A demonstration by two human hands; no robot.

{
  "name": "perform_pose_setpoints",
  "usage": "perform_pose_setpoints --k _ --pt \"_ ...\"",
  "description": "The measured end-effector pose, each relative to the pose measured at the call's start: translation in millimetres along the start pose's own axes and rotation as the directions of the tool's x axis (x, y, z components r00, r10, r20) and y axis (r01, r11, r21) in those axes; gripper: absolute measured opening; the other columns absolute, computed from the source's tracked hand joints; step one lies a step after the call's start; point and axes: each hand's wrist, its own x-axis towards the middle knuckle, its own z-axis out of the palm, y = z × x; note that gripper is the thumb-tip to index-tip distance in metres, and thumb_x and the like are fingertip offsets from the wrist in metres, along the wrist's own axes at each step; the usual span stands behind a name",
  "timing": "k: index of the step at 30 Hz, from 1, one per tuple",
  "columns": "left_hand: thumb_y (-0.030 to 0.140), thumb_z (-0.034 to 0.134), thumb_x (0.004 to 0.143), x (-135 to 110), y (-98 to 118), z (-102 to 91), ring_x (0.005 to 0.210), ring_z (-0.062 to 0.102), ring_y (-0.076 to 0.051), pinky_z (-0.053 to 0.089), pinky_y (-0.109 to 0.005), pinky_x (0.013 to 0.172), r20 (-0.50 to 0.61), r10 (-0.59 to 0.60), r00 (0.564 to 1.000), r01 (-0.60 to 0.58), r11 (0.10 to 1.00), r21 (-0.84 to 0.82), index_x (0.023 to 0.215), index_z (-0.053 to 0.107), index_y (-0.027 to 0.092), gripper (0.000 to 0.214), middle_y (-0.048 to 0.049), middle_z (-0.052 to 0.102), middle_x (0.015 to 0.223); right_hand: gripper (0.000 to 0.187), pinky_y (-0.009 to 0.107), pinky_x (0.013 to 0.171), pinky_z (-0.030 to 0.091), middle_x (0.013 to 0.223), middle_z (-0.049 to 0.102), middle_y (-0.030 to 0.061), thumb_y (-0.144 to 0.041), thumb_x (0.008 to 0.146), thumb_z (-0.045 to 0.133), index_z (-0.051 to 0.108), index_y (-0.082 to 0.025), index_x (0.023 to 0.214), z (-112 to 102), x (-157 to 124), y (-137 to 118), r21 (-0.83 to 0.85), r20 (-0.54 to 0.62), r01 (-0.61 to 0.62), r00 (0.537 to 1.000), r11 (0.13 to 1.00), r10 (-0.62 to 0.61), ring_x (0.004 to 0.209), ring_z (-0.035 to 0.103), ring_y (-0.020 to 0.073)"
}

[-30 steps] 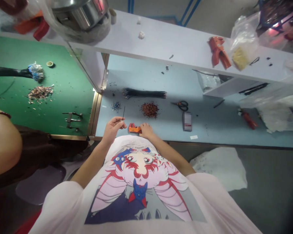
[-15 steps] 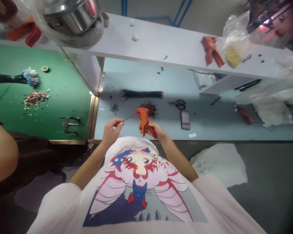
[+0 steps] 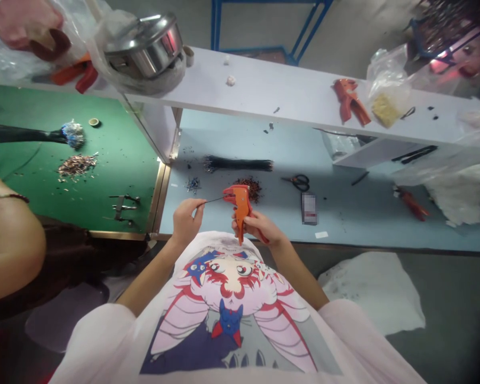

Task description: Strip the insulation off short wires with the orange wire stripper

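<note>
My left hand [image 3: 187,220] pinches a thin dark wire [image 3: 214,200], whose far end reaches the jaws of an orange and red wire stripper [image 3: 241,205]. My right hand [image 3: 260,225] is wrapped around the stripper's handles, holding it upright over the front of the blue bench. Behind the stripper lies a pile of small copper-coloured offcuts [image 3: 253,188]. Farther back rests a bundle of black wires [image 3: 240,164]. A small heap of blue-and-silver pieces [image 3: 192,185] sits to the left of the stripper.
Black-handled scissors [image 3: 300,183] and a phone [image 3: 309,208] lie to the right. Red-handled pliers [image 3: 412,204] are farther right. A white shelf [image 3: 296,98] crosses the back, carrying a steel pot [image 3: 146,48] and another stripper [image 3: 350,101]. At left, another person's arm [image 3: 12,240] is beside a green bench [image 3: 104,160].
The wire's end has come up to the stripper's jaws, where a gap showed before. The whole view has shifted, so the bench appears lower and farther right.
</note>
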Motion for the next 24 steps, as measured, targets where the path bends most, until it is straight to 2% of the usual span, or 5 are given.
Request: perform_pose_setpoints --k 6,15,24 --pt "0.024 0.047 0.085 -0.5 1.0 0.3 0.087 0.058 -0.019 0.044 -0.03 0.081 -0.026 -0.02 0.999 0.019 0.999 -0.051 0.095 0.066 0.02 0.021 -0.0063 0.067 0.092 0.039 0.029 0.058 0.052 0.084 0.061 0.0065 -0.034 0.072 0.069 0.054 -0.013 0.101 6.5 -3.8 -6.3 -0.078 -0.005 -0.007 1.0 0.997 0.007 0.069 0.06 0.016" --pt "0.024 0.048 0.085 -1.8 3.6 -1.6 0.087 0.059 -0.018 0.043 -0.031 0.083 -0.031 0.035 0.999 -0.035 0.999 -0.014 0.094 0.066 0.02 0.02 -0.0059 0.068 0.091 0.042 0.029 0.056 0.052 0.084 0.061 0.0074 -0.034 0.072 0.069 0.053 -0.012 0.104 7.3 -7.2 -4.4 -0.126 0.016 -0.019 1.0 0.992 0.021 0.066 0.061 0.016" --pt "0.025 0.048 0.085 -0.6 8.1 -2.7 0.086 0.059 -0.018 0.044 -0.031 0.082 -0.011 0.026 1.0 -0.027 0.998 -0.058 0.092 0.067 0.021 0.02 -0.0053 0.068 0.09 0.033 0.029 0.054 0.051 0.073 0.06 0.0038 -0.035 0.072 0.069 0.056 -0.013 0.093 6.4 -9.0 -2.4 -0.132 -0.017 -0.023 1.0 0.991 0.021 0.06 0.059 0.0147"
